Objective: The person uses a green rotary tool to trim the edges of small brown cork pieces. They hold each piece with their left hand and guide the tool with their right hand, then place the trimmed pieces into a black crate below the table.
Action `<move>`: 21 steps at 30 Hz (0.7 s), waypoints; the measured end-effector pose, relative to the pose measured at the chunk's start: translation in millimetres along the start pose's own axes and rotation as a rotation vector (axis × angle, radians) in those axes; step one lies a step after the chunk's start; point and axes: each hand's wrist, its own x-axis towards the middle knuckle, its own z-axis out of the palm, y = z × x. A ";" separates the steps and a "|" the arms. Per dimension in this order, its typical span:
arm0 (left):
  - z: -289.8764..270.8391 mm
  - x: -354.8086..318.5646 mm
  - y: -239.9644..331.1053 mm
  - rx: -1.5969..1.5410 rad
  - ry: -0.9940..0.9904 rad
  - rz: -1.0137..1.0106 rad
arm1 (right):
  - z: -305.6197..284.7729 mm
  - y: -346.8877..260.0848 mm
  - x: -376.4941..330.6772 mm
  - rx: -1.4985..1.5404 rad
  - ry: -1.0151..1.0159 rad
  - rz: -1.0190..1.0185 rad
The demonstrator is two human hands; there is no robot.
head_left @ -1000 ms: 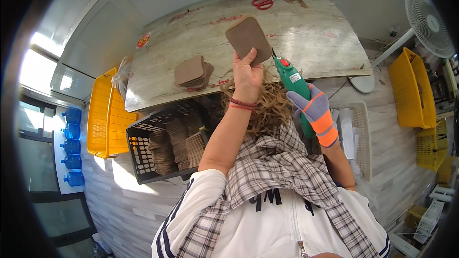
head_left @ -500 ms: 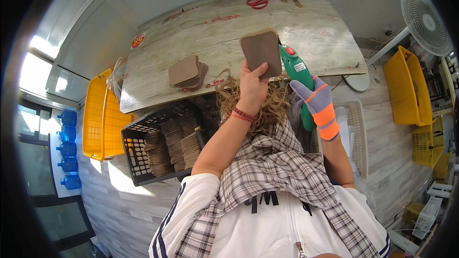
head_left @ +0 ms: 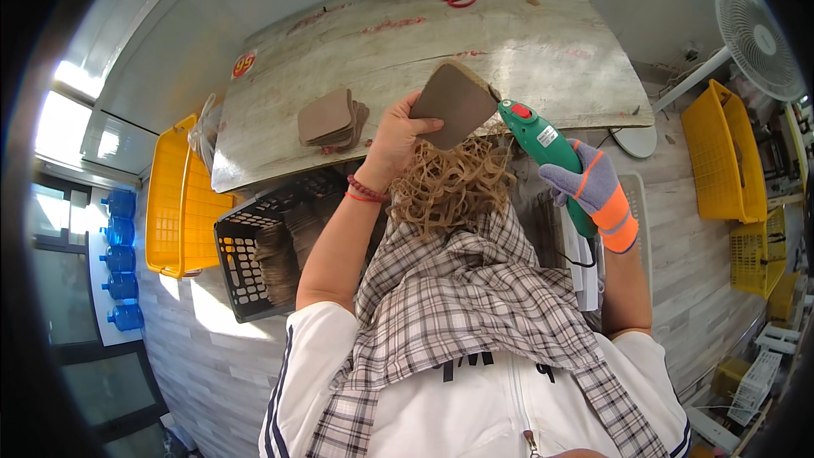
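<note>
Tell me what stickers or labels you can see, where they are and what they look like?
Round sticker: on the table's left edge, red and orange.
Small label: on the green power tool held in the gloved right hand, white and rectangular.
No screens or signs show.

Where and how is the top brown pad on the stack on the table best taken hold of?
Probably by the near rounded edge of the top brown pad, coming from the person's side with fingers pinching thumb over, fingertips under. It lies flat on the stack, slightly offset, so that edge overhangs the table.
</note>
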 end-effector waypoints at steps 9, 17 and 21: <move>-12.5 -10.7 -4.9 0.118 -0.112 -0.189 | 17.0 -1.7 -0.9 0.001 -0.018 0.004; -20.1 -19.4 6.3 0.276 -0.099 -0.196 | 20.3 -3.0 4.7 0.022 -0.056 0.033; -23.0 -24.1 25.7 0.489 -0.142 -0.167 | 19.0 -2.6 4.6 0.030 -0.119 0.043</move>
